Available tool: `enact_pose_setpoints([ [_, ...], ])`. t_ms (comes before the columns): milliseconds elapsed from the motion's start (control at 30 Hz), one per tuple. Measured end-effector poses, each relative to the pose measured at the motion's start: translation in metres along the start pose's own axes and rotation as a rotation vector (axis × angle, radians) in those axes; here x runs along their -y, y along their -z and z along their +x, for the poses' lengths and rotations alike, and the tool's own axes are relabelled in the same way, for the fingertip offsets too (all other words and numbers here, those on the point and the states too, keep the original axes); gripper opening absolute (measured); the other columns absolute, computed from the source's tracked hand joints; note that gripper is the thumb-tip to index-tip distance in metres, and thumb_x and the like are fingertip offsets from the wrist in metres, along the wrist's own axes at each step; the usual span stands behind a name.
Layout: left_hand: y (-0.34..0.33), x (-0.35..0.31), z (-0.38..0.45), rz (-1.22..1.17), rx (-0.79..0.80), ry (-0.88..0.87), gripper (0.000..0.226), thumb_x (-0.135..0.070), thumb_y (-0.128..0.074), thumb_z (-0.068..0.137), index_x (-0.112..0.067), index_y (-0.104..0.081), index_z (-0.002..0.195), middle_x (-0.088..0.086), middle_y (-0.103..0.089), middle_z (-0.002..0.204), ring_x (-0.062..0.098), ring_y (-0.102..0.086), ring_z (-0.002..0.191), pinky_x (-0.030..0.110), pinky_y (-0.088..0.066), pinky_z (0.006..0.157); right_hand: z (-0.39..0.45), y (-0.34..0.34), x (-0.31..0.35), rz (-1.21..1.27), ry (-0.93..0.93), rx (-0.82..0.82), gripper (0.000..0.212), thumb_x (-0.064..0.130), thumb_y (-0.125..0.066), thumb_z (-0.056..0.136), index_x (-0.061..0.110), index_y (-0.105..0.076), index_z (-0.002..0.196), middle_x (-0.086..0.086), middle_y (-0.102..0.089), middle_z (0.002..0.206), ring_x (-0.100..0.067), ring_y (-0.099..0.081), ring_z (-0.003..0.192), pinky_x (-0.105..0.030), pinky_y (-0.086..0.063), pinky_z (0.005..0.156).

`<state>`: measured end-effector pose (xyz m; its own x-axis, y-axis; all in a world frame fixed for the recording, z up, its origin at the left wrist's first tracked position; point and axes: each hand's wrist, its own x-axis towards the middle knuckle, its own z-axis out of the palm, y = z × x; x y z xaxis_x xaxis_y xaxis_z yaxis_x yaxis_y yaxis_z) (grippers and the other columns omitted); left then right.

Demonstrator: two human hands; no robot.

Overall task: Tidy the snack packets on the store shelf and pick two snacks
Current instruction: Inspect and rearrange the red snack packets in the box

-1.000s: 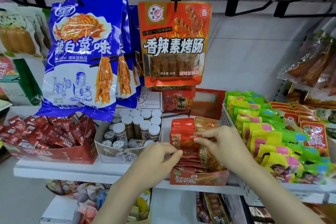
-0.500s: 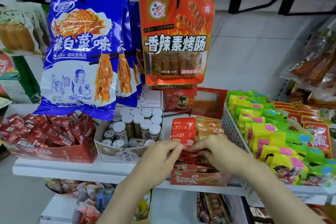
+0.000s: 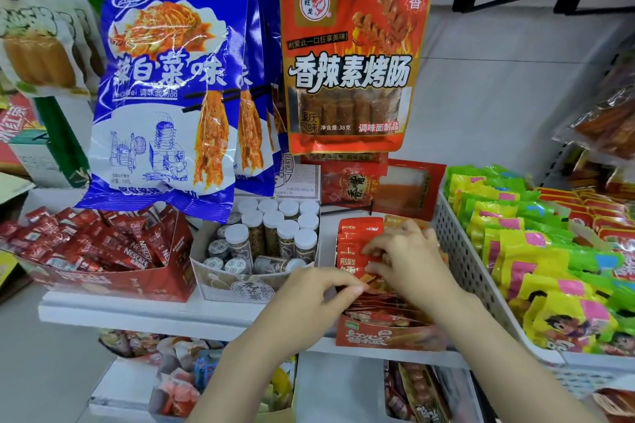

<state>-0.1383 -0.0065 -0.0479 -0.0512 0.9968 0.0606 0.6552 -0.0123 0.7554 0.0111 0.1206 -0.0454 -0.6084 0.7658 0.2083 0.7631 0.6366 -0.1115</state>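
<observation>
A red display box (image 3: 388,336) on the white shelf (image 3: 137,312) holds a row of small red and orange snack packets (image 3: 354,233). My left hand (image 3: 309,295) pinches the left edge of a packet near the front of the row. Over the middle of the row lies my right hand (image 3: 409,257), its fingers curled around the tops of several packets. The packets under both hands are partly hidden.
Left of the box stand a carton of small white-capped jars (image 3: 268,244) and a red Nescafe box (image 3: 103,251). A white perforated basket (image 3: 460,261) with yellow-green packets sits on the right. Blue bags (image 3: 165,89) and an orange bag (image 3: 350,65) hang above.
My right hand has moved back along the row, from the front packets to the middle ones. My left hand has stayed at the row's front left edge, still pinching.
</observation>
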Motion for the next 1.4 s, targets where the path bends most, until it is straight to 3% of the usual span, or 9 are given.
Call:
enact_pose_setpoints([
  [167, 0.002, 0.001, -0.001, -0.013, -0.002, -0.03, 0.021, -0.038, -0.056, 0.098, -0.04, -0.072, 0.112, -0.033, -0.066, 0.11, -0.018, -0.053, 0.104, -0.001, -0.04, 0.081, 0.003, 0.001, -0.002, -0.016, 0.01, 0.04, 0.019, 0.046, -0.063, 0.089, 0.039, -0.069, 0.106, 0.013, -0.061, 0.122, -0.016, -0.038, 0.117, -0.038, -0.024, 0.089],
  [433, 0.001, 0.002, -0.002, 0.035, 0.079, -0.056, 0.027, -0.034, -0.052, 0.101, -0.033, -0.069, 0.122, -0.027, -0.063, 0.124, -0.019, -0.046, 0.117, -0.007, -0.03, 0.089, -0.002, 0.065, -0.006, 0.331, 0.054, -0.354, 0.004, 0.028, -0.072, 0.086, 0.029, -0.07, 0.089, 0.007, -0.074, 0.084, -0.017, -0.069, 0.081, -0.037, -0.055, 0.075],
  [633, 0.004, -0.002, -0.004, -0.128, -0.029, 0.005, 0.027, -0.04, -0.05, 0.1, -0.032, -0.072, 0.113, -0.021, -0.07, 0.107, -0.005, -0.061, 0.101, 0.022, -0.051, 0.09, -0.014, 0.088, -0.008, 0.434, 0.006, -0.635, 0.012, 0.022, -0.075, 0.084, 0.022, -0.076, 0.096, 0.012, -0.074, 0.084, -0.006, -0.067, 0.074, -0.019, -0.048, 0.074],
  [767, 0.005, -0.007, -0.005, -0.247, -0.162, 0.016, 0.019, -0.035, -0.053, 0.099, -0.034, -0.068, 0.111, -0.026, -0.07, 0.101, -0.008, -0.062, 0.097, 0.017, -0.049, 0.085, -0.017, 0.097, -0.016, 0.541, -0.055, -0.664, 0.011, 0.028, -0.077, 0.081, 0.03, -0.076, 0.092, 0.03, -0.062, 0.072, 0.007, -0.065, 0.074, -0.015, -0.05, 0.076],
  [833, 0.005, -0.013, -0.003, -0.381, -0.216, 0.029, 0.024, -0.043, -0.054, 0.095, -0.033, -0.066, 0.113, -0.02, -0.072, 0.103, -0.003, -0.065, 0.1, 0.023, -0.052, 0.088, -0.017, 0.099, -0.018, 0.695, -0.105, -0.656, 0.01, 0.03, -0.079, 0.078, 0.036, -0.075, 0.085, 0.028, -0.066, 0.07, 0.008, -0.067, 0.072, -0.02, -0.054, 0.077],
  [967, 0.003, -0.031, 0.001, -0.677, -0.167, 0.025, 0.03, -0.048, -0.06, 0.085, -0.03, -0.074, 0.103, -0.007, -0.076, 0.098, 0.005, -0.07, 0.087, 0.016, -0.052, 0.068, -0.015, 0.097, -0.013, 1.047, -0.176, -0.535, 0.013, 0.032, -0.083, 0.071, 0.041, -0.075, 0.075, 0.012, -0.074, 0.071, -0.003, -0.072, 0.07, -0.028, -0.057, 0.071],
  [1100, -0.001, -0.041, 0.003, -0.804, -0.196, 0.019, 0.022, -0.031, -0.061, 0.089, -0.019, -0.077, 0.097, 0.002, -0.076, 0.083, 0.006, -0.067, 0.065, 0.009, -0.045, 0.05, -0.014, 0.089, -0.009, 1.431, -0.253, -0.307, 0.02, 0.034, -0.077, 0.069, 0.017, -0.077, 0.08, -0.006, -0.077, 0.082, -0.015, -0.073, 0.075, -0.031, -0.06, 0.071],
  [1167, -0.001, -0.044, 0.003, -0.85, -0.166, 0.045, 0.025, -0.031, -0.059, 0.089, -0.017, -0.075, 0.102, 0.007, -0.077, 0.092, 0.009, -0.07, 0.072, 0.009, -0.045, 0.051, -0.014, 0.084, -0.009, 1.463, -0.293, -0.167, 0.017, 0.028, -0.072, 0.082, 0.012, -0.076, 0.084, -0.01, -0.077, 0.088, -0.019, -0.073, 0.082, -0.038, -0.059, 0.08],
  [1400, 0.002, -0.046, -0.002, -0.968, -0.021, 0.048, 0.033, -0.037, -0.049, 0.093, -0.023, -0.076, 0.108, 0.008, -0.073, 0.116, 0.018, -0.069, 0.106, 0.019, -0.055, 0.077, -0.018, 0.087, -0.008, 1.52, -0.326, -0.154, 0.016, 0.02, -0.063, 0.093, 0.009, -0.075, 0.092, -0.008, -0.077, 0.089, -0.018, -0.073, 0.08, -0.031, -0.061, 0.073],
])
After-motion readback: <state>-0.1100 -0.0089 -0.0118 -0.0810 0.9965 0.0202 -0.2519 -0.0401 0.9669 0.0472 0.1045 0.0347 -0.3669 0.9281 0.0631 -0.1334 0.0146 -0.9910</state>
